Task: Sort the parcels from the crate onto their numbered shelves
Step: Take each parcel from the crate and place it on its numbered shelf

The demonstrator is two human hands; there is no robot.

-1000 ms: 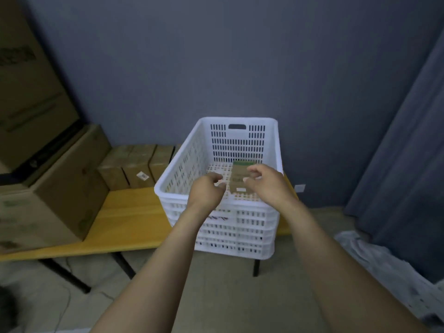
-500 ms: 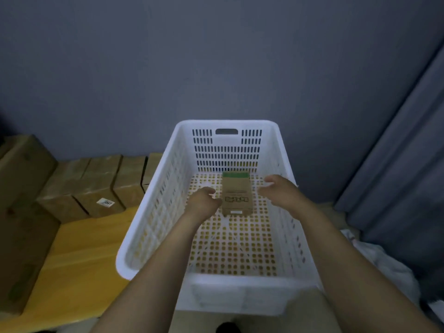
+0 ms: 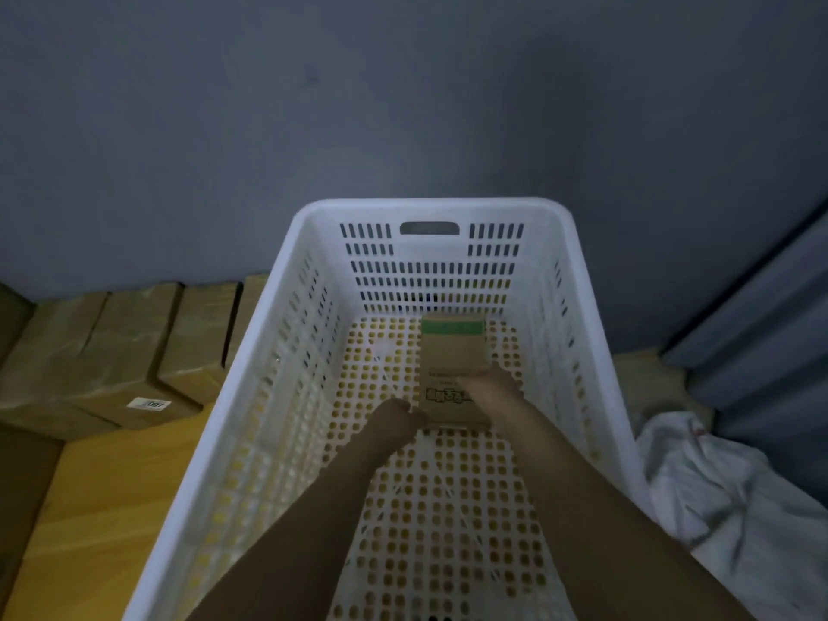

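Brown cardboard parcel (image 3: 453,351), green-banded, lies flat in the white perforated plastic crate (image 3: 286,351), clasped between curled fingers of left hand (image 3: 393,416) and right hand (image 3: 490,394): pickup apparently under way, a straight lift due next.

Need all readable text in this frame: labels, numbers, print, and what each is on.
Parcel in the crate, bold dark print: blurred and partly under the right hand; unreadable.
Parcel, small line above that print: too small to read.
White sticker on the cardboard box left of the crate: digits, maybe "097", too blurred to be sure.
No other text visible.
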